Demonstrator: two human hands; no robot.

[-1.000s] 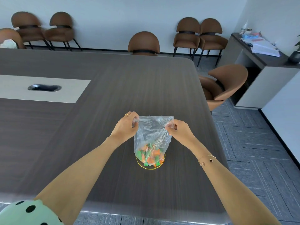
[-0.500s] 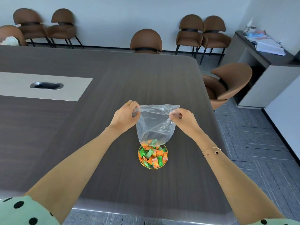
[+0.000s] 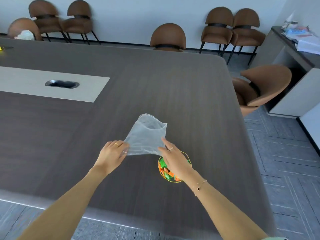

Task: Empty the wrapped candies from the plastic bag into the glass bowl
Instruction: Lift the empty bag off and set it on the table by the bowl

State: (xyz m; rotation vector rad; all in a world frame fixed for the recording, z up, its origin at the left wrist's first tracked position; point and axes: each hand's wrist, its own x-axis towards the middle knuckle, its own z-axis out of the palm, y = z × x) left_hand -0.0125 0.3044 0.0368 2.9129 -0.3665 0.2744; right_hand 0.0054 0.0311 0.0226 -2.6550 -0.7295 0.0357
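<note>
So the big dark wood-grain bench (image 3: pixel 155 87) takes up most of the view, with a pale inset strip and a metal cable hatch (image 3: pixel 62 84) way off to the left, nothing to do with the job. The clear plastic bag (image 3: pixel 147 135) is the next biggest thing and it looks empty to me, just limp film stretched between both hands and splaying away from the person, mouth end farthest out. It sits up and to the left of the glass bowl (image 3: pixel 187 157), not over it, so its long axis runs roughly from the hands outward across the bench. Left hand (image 3: pixel 112 153) has the near-left corner pinched between thumb and fingers, closed tight on the film. Right hand (image 3: pixel 173 157) is pinching the near-right corner, fingers mostly extended, and it's hanging right above the bowl, covering a good chunk of it. The wrapped candies (image 3: pixel 166 170), orange and green, are piled inside the bowl with its thin gold rim, peeking out under the right wrist. My read: the dump is basically done, and what matters now is that the bag lies off to the far left of the bowl, so the left hand is the one better placed to carry it away, while the right just needs to let go without bumping the rim.
</note>
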